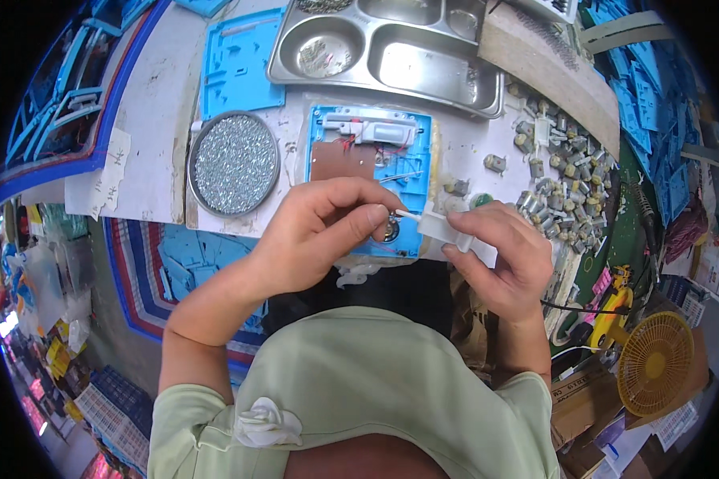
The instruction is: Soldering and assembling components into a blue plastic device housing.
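Observation:
My right hand (499, 251) pinches a small white plastic part (443, 227) between thumb and fingers. A thin white stem reaches from that part toward my left hand (327, 227), whose thumb and forefinger are pressed together at the stem's end. What those left fingertips hold is hidden. Just beyond and partly under my hands lies an open blue plastic housing (411, 184). Inside it are a brown board (339, 162), a white and grey mechanism (379, 132), red wires and a round metal piece (391, 229) near my left fingertips.
A round dish of small screws (233, 164) stands at left, below a blue panel (242, 64). A steel compartment tray (359, 78) lies at the back. Many small motors (563, 172) are heaped at right, near a yellow fan (655, 363). Blue parts fill a crate (132, 88) at far left.

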`<control>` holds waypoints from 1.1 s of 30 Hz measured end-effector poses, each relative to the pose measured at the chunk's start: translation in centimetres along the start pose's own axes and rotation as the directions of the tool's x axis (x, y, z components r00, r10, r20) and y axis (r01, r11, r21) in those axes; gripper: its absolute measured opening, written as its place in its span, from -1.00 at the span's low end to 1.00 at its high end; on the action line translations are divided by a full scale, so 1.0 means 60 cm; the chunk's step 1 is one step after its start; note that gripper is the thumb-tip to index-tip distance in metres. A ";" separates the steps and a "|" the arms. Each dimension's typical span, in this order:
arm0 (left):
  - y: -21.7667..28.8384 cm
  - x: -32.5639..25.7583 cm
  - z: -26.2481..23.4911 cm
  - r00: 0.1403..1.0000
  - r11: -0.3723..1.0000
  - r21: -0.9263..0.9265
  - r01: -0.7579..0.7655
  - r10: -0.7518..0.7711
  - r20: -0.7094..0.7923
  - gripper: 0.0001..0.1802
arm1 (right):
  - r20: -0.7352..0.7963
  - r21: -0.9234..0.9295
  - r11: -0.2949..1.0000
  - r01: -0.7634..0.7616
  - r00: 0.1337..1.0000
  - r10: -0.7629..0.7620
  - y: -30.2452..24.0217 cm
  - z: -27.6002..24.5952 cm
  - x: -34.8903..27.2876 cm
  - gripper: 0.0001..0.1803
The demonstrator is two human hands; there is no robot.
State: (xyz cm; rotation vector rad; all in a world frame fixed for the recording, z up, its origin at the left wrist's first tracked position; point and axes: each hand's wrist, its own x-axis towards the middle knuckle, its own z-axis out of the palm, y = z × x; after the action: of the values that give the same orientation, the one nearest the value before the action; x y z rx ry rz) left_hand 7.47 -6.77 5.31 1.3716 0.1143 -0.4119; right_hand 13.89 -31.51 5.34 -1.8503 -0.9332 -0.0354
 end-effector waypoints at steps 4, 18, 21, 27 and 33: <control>-0.021 -0.014 0.005 0.995 0.988 -0.122 0.094 -0.097 -0.019 -0.78 | 0.046 -0.040 0.995 0.090 0.995 -0.088 0.001 0.008 0.002 -0.57; -0.041 0.013 0.024 0.998 0.994 0.088 0.058 -0.058 -0.003 -0.73 | 0.209 -0.273 0.904 0.327 0.938 -0.276 -0.008 0.005 -0.024 -0.60; -0.059 0.020 0.028 0.980 0.909 0.379 -0.172 0.196 -0.024 -0.74 | 0.190 -0.246 0.926 0.287 0.951 -0.244 -0.009 0.005 -0.027 -0.62; -0.013 0.026 0.009 0.915 0.954 0.003 0.298 -0.287 0.284 -0.71 | 0.242 0.313 0.919 -0.240 0.956 0.168 0.027 -0.006 -0.037 -0.68; -0.027 0.108 -0.001 0.887 0.380 0.853 -0.359 0.424 0.184 -0.83 | 0.338 0.836 0.275 -0.475 0.840 0.425 0.054 0.003 -0.074 -0.65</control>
State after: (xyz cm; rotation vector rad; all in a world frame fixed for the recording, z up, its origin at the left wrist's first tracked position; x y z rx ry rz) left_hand 12.92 -8.34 1.73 2.3814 -0.4543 0.0379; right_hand 12.68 -34.55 0.91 -0.9651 -0.2405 0.7612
